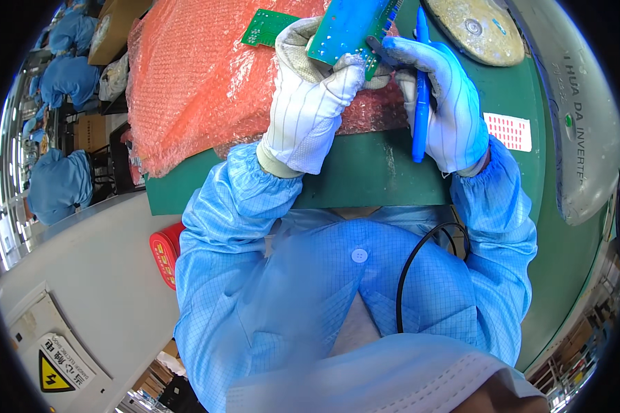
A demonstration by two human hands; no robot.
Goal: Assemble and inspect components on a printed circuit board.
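Note:
My left hand (313, 100), in a white striped glove, grips a green circuit board (355, 31) by its near edge. Much of that board is lit or covered in bright blue, and a row of pins runs along its right side. My gloved right hand (444, 96) is closed around a blue pen (421, 103), which stands nearly upright in the picture. Its fingertips are beside the board's right edge, where a small dark piece shows; I cannot make out what it is. A second green circuit board (269, 29) lies behind my left hand.
Pink bubble wrap (200, 82) covers the left of the green tabletop (386, 172). A round, stained disc (479, 27) sits at the back right, near a label sheet with red marks (508, 131). A grey-white machine casing (579, 110) borders the right. A black cable (401, 289) hangs before me.

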